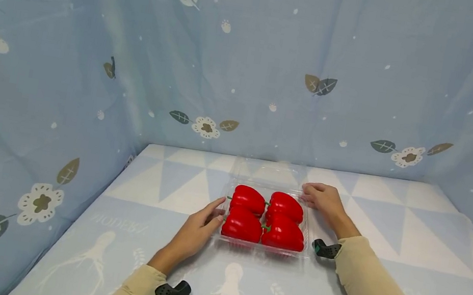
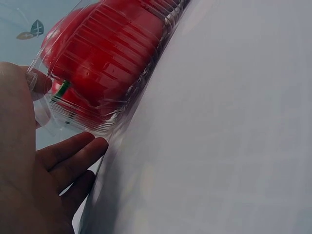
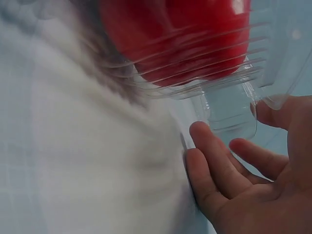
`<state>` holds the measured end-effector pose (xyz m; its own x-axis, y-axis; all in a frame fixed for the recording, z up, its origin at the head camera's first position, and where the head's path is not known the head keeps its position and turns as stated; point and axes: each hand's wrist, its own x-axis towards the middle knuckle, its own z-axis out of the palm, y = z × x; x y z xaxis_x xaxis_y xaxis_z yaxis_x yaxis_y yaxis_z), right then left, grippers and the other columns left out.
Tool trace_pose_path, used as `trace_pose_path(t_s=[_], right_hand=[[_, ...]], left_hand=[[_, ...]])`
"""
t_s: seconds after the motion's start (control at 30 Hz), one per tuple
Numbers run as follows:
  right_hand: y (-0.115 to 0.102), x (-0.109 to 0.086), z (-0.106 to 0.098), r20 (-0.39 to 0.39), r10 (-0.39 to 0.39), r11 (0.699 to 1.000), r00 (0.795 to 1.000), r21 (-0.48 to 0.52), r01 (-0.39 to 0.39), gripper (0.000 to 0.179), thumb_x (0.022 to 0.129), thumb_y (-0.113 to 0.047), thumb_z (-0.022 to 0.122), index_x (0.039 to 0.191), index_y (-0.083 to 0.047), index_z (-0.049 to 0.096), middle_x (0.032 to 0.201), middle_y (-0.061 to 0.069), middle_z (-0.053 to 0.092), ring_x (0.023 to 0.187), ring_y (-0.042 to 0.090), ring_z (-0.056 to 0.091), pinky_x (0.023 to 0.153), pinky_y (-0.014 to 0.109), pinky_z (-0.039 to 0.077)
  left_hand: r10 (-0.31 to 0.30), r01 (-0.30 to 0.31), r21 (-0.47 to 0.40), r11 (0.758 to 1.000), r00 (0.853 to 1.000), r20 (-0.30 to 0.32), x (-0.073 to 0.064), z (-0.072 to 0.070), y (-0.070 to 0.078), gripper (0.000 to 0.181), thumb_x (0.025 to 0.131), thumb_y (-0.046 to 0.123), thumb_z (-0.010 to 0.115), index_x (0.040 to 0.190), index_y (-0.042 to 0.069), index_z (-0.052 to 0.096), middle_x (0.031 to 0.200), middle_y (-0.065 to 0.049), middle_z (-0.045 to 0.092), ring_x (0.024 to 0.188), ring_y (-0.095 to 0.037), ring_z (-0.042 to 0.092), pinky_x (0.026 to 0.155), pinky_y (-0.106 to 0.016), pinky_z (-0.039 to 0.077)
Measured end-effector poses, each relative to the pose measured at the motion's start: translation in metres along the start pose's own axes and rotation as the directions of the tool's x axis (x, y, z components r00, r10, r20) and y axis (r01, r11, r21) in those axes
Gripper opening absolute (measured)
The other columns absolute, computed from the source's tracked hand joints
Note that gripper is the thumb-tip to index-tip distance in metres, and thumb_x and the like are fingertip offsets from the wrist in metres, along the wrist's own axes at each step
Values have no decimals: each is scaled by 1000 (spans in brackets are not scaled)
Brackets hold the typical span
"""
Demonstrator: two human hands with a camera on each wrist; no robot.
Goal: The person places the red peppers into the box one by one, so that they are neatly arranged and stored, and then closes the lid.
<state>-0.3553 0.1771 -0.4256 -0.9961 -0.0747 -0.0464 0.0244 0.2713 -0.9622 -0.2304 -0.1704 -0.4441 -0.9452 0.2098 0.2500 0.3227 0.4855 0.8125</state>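
Several red bell peppers (image 1: 284, 233) with green stems lie in a clear plastic clamshell box (image 1: 244, 244) on the table. Its transparent lid (image 1: 267, 173) is folded back behind it. My left hand (image 1: 196, 231) is at the box's left side; in the left wrist view the thumb overlaps the rim and the other fingers extend low beside the ribbed wall. At the back right corner, by the lid's hinge side, is my right hand (image 1: 324, 201). Its thumb is right at the lid's edge in the right wrist view, with the loosely bent fingers (image 3: 214, 161) below.
A patterned blue and white cloth covers the table (image 1: 151, 216). Pale blue printed curtains (image 1: 249, 67) hang behind and at both sides. A black strap device is on each wrist, the left one (image 1: 174, 292) near the table's front.
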Motion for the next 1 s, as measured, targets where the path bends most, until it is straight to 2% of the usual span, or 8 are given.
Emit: trace_pose_path(t_s=[0.13, 0.3, 0.47, 0.57, 0.63, 0.77, 0.9, 1.0], right_hand=[[0, -1, 1, -2, -31, 999, 1000, 36, 31, 55, 102, -27, 59, 142, 10, 47, 136, 29, 55, 98, 17, 72, 84, 26, 55], [-6, -5, 2, -20, -103, 994, 994, 25, 104, 56, 102, -24, 61, 144, 8, 44, 131, 31, 58, 97, 25, 73, 83, 27, 56], [-14, -10, 1, -17, -236, 965, 972, 112, 237, 46, 102, -10, 58, 138, 12, 38, 132, 38, 54, 105, 37, 69, 82, 33, 57], [-18, -12, 0, -19, -287, 953, 958, 94, 288, 40, 102, -7, 56, 133, 11, 39, 134, 36, 53, 107, 37, 68, 82, 33, 57], [-21, -13, -1, -31, -298, 952, 954, 70, 299, 38, 101, -6, 58, 132, 8, 41, 133, 32, 56, 106, 35, 68, 81, 33, 58], [-23, -12, -4, -34, -298, 952, 954, 61, 299, 47, 98, -5, 62, 138, 5, 40, 134, 27, 58, 109, 34, 67, 83, 36, 57], [-22, -11, -8, 1, -301, 953, 954, 46, 301, 63, 97, -7, 66, 151, 0, 35, 137, 25, 57, 115, 38, 64, 86, 40, 56], [-20, -13, -10, 37, -318, 948, 947, 39, 317, 65, 98, -9, 65, 156, -5, 34, 139, 26, 55, 117, 39, 62, 88, 41, 55]], left_hand=[[6, -5, 10, 1000, 1000, -9, 0, 1, 0, 51, 106, 28, 51, 155, 23, 40, 132, -8, 64, 120, -24, 61, 102, -47, 47], [17, -17, 14, 1000, 1000, -23, -1, 2, 0, 50, 106, 27, 50, 155, 21, 41, 130, -9, 65, 118, -24, 62, 100, -47, 48], [21, -20, 18, 1000, 999, -34, -1, 4, 1, 49, 106, 24, 50, 154, 20, 42, 128, -9, 66, 117, -24, 62, 100, -46, 49], [19, -18, 25, 1000, 999, -41, 0, 5, 2, 49, 106, 22, 49, 154, 19, 42, 128, -9, 66, 116, -24, 63, 99, -46, 50], [18, -17, 27, 999, 999, -47, 1, 5, 3, 49, 105, 21, 49, 153, 19, 42, 127, -10, 66, 116, -24, 63, 98, -46, 50], [15, -13, 27, 1000, 998, -55, 2, 5, 4, 48, 105, 20, 49, 153, 19, 43, 127, -10, 66, 116, -25, 63, 98, -47, 50], [12, -11, 25, 1000, 999, -52, 2, 6, 4, 48, 105, 20, 48, 153, 19, 43, 127, -9, 66, 116, -25, 63, 99, -47, 50], [10, -9, 26, 1000, 999, -50, 1, 7, 3, 48, 106, 20, 48, 153, 20, 42, 127, -9, 67, 116, -25, 63, 99, -47, 50]])
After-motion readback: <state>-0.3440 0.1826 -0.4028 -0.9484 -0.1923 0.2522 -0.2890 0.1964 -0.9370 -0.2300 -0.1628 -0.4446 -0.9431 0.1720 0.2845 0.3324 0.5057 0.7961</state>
